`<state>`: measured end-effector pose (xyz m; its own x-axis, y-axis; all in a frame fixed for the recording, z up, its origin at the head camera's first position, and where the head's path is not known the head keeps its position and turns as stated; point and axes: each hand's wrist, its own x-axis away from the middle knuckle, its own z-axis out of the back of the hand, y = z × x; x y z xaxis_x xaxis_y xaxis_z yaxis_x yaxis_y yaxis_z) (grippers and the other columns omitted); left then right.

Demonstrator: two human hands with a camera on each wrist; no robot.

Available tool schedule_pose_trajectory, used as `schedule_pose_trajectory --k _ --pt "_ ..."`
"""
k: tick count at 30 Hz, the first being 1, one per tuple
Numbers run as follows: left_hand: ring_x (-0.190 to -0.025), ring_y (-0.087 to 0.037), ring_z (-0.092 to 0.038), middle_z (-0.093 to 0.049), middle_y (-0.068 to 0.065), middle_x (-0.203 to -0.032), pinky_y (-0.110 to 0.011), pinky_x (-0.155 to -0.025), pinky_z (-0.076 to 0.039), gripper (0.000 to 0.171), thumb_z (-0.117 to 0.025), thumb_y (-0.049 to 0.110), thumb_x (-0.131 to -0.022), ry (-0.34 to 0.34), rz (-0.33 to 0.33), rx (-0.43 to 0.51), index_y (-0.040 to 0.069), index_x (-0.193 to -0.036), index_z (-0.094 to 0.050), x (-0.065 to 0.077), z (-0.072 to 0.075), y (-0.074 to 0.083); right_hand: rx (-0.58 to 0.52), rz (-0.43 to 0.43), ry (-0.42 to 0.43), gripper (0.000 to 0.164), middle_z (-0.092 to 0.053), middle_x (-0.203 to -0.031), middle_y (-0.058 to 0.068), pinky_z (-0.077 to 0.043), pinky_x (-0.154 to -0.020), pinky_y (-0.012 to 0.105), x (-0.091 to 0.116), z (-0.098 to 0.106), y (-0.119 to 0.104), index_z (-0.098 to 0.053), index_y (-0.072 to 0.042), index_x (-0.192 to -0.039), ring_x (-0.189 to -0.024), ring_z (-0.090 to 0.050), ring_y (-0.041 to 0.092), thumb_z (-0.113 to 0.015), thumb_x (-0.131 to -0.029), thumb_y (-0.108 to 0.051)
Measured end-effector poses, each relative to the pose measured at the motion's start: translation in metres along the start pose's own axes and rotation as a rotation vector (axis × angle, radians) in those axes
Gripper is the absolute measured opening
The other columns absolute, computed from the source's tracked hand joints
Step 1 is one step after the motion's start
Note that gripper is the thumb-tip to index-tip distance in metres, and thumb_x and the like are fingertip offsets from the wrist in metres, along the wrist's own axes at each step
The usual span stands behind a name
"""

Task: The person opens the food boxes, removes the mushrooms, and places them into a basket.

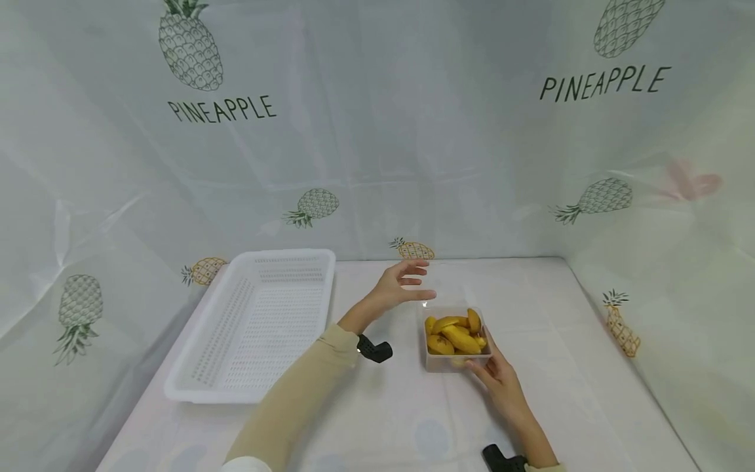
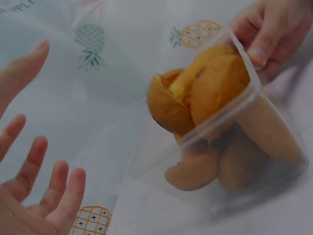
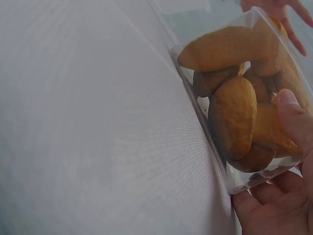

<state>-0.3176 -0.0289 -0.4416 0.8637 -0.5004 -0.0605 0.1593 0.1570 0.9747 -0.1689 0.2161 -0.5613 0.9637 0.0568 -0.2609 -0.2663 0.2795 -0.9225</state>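
Note:
A clear plastic box [image 1: 457,364] stands on the table, heaped with several yellow, banana-like fruits [image 1: 460,335]. My right hand [image 1: 504,387] grips the box at its near right corner. In the right wrist view the thumb [image 3: 292,115] lies along one side, with the other fingers [image 3: 266,196] at the adjoining side. Beyond the box's left side, my left hand [image 1: 401,285] hovers with fingers spread and holds nothing. The left wrist view shows those fingers [image 2: 51,193] apart from the box, and the fruits rise above its rim.
A white perforated plastic basket [image 1: 330,295] sits on the left of the table, beside my left forearm. The white tablecloth [image 1: 407,413] covers the table. Behind and at both sides hang pale sheets [image 1: 377,131] printed with pineapples.

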Motion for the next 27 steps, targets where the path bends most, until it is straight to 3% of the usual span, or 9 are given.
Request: schedule_pose_trajectory --k 5,9,13,19,22,27 --pt "-0.120 -0.019 -0.057 -0.055 0.001 -0.137 -0.036 -0.098 -0.051 0.066 -0.083 0.010 -0.083 -0.187 -0.133 -0.050 0.017 -0.142 -0.054 0.002 -0.006 -0.005 -0.004 0.007 0.001 0.079 -0.017 -0.162 0.019 -0.034 -0.098 0.008 0.001 -0.001 -0.002 -0.015 -0.016 -0.161 -0.139 -0.026 0.043 -0.063 -0.099 -0.011" --pt "-0.122 -0.017 -0.055 -0.054 0.006 -0.140 -0.041 -0.103 -0.047 0.067 -0.084 0.014 -0.083 -0.288 -0.188 -0.149 0.018 -0.143 -0.055 0.002 -0.015 -0.009 -0.013 0.010 0.001 0.079 -0.017 -0.162 0.019 -0.035 -0.098 0.008 0.001 -0.001 -0.002 -0.016 -0.017 -0.161 -0.138 -0.027 0.040 -0.064 -0.099 -0.010" --pt "-0.123 -0.011 -0.053 -0.052 0.013 -0.142 -0.036 -0.104 -0.046 0.071 -0.086 0.026 -0.081 -0.341 -0.216 -0.329 0.021 -0.144 -0.054 0.001 -0.024 -0.012 -0.025 0.011 -0.007 0.079 -0.016 -0.163 0.018 -0.037 -0.098 0.009 0.000 -0.001 0.000 -0.015 -0.018 -0.161 -0.138 -0.028 0.039 -0.063 -0.099 -0.010" --pt "-0.127 -0.018 -0.052 -0.056 0.004 -0.140 -0.035 -0.104 -0.046 0.071 -0.085 0.038 -0.081 -0.401 -0.296 -0.535 0.020 -0.143 -0.056 -0.002 -0.034 -0.015 -0.018 0.012 -0.009 0.080 -0.016 -0.162 0.020 -0.037 -0.097 0.009 0.001 -0.001 0.000 -0.013 -0.018 -0.161 -0.138 -0.029 0.042 -0.063 -0.099 -0.010" --pt "-0.124 -0.019 -0.054 -0.060 0.000 -0.137 -0.032 -0.101 -0.048 0.068 -0.084 0.038 -0.081 -0.423 -0.322 -0.573 0.017 -0.141 -0.058 -0.003 -0.037 -0.015 -0.017 0.010 -0.009 0.080 -0.017 -0.162 0.021 -0.038 -0.096 0.009 0.001 -0.001 -0.001 -0.013 -0.017 -0.161 -0.136 -0.031 0.042 -0.063 -0.099 -0.010" --pt "-0.117 -0.005 -0.056 -0.063 0.003 -0.133 -0.018 -0.092 -0.048 0.060 -0.082 0.032 -0.085 -0.459 -0.292 -0.545 0.013 -0.137 -0.062 -0.002 -0.041 -0.015 -0.020 0.006 -0.010 0.080 -0.018 -0.161 0.022 -0.039 -0.095 0.010 0.001 -0.001 -0.001 -0.013 -0.017 -0.161 -0.135 -0.032 0.041 -0.063 -0.099 -0.010"
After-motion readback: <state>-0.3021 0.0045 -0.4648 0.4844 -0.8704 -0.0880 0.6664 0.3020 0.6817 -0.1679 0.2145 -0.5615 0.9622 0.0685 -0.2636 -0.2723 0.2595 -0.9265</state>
